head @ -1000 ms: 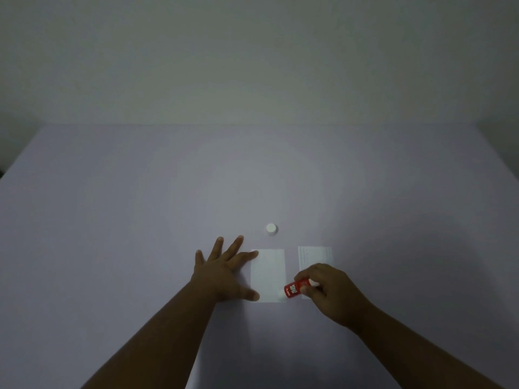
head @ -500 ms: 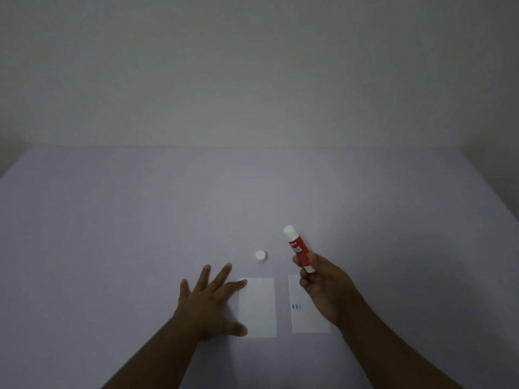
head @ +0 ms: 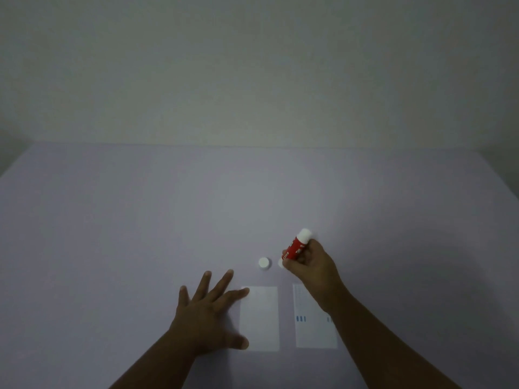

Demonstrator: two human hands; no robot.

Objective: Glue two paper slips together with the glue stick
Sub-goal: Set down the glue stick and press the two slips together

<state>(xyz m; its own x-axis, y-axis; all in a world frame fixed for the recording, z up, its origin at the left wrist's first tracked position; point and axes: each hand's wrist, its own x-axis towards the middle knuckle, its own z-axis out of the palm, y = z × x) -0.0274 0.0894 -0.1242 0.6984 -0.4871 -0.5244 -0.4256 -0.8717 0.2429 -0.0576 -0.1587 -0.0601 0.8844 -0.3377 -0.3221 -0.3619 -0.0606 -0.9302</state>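
The far half of the bench [head: 196, 197] and its left side are unobstructed. Near the front edge, passage is blocked by the cap [head: 264, 263], two paper slips [head: 259, 318] and both hands [head: 207, 313].

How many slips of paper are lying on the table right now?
2. A blank slip lies beside the left hand; a printed slip lies right of it, partly hidden under the right forearm. They are apart.
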